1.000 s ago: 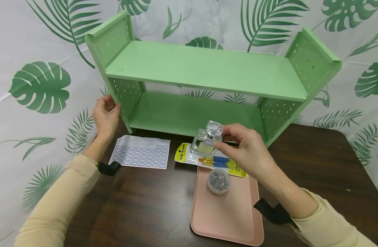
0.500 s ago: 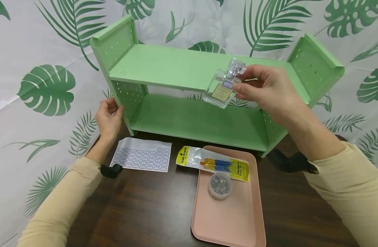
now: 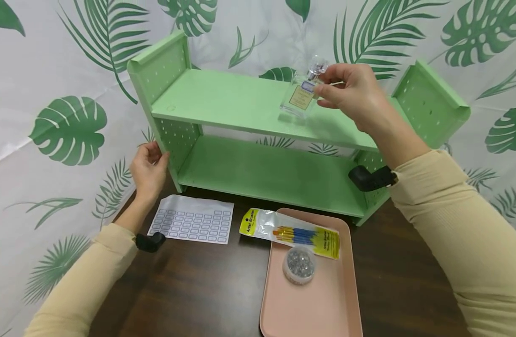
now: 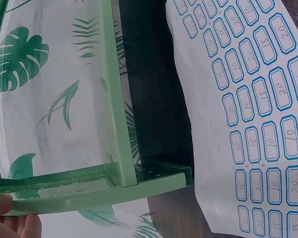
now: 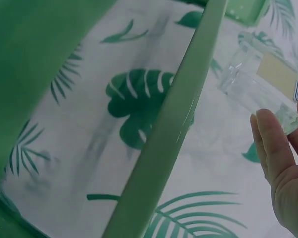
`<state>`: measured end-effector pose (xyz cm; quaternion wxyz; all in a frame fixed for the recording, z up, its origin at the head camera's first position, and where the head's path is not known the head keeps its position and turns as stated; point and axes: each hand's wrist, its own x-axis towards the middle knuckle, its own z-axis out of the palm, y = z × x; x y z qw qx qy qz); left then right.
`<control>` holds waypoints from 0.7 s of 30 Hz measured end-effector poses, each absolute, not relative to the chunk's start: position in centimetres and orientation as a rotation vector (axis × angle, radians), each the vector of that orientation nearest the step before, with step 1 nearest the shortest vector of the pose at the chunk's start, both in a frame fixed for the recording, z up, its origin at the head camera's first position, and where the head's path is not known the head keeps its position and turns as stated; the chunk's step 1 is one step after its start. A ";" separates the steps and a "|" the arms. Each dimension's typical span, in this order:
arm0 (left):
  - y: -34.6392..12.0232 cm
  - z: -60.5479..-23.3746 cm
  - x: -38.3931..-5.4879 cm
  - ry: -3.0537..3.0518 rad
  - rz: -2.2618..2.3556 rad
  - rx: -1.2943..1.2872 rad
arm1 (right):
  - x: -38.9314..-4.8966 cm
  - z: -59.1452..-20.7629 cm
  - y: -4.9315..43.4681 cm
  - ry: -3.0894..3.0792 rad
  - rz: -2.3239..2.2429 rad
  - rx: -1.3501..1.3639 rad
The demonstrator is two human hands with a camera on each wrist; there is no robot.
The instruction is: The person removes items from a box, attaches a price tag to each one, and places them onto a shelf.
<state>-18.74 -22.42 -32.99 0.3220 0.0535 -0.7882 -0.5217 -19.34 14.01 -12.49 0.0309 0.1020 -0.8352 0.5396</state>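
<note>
My right hand (image 3: 355, 99) pinches a clear glass perfume bottle (image 3: 299, 97) near its faceted cap. The bottle tilts a little and overlaps the front part of the upper board of a green two-tier shelf (image 3: 228, 93). A yellowish label and a small blue-bordered sticker show on its glass. In the right wrist view the bottle (image 5: 253, 82) appears beyond the board's edge (image 5: 171, 119), fingers at its cap end. At the shelf's left side, my left hand (image 3: 149, 172) grips the front edge of the perforated side panel (image 4: 99, 196), thumb and fingers on opposite faces.
A sheet of blue-bordered number stickers (image 3: 192, 220) lies on the dark table below the shelf's left. A pink tray (image 3: 313, 306) sits front right, bearing a round tub of clear pieces (image 3: 300, 266). A pack of artist brushes (image 3: 296, 234) lies across its far end.
My right hand has lifted the perfume bottle from over the brush pack up and away to the upper board. My left hand has kept its grip on the side panel.
</note>
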 end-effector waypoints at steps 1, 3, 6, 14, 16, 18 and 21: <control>-22.4 -33.0 -18.7 -2.071 -1.369 0.138 | -19.6 -12.5 14.0 -2.589 1.641 0.310; -22.4 -33.1 -18.8 -2.070 -1.368 0.134 | -20.2 -12.4 13.9 -2.620 1.603 0.301; -22.4 -33.2 -18.8 -2.066 -1.365 0.128 | -20.8 -12.3 13.8 -2.663 1.544 0.296; -22.4 -33.4 -18.8 -2.052 -1.383 0.102 | -22.3 -12.4 13.2 -2.731 1.421 0.303; -22.5 -33.4 -18.8 -2.050 -1.388 0.101 | -22.7 -12.4 13.0 -2.734 1.427 0.287; -22.5 -33.4 -18.8 -2.051 -1.389 0.100 | -22.9 -12.5 12.9 -2.736 1.441 0.266; -22.5 -33.5 -18.9 -2.057 -1.377 0.102 | -23.2 -12.7 12.8 -2.741 1.438 0.255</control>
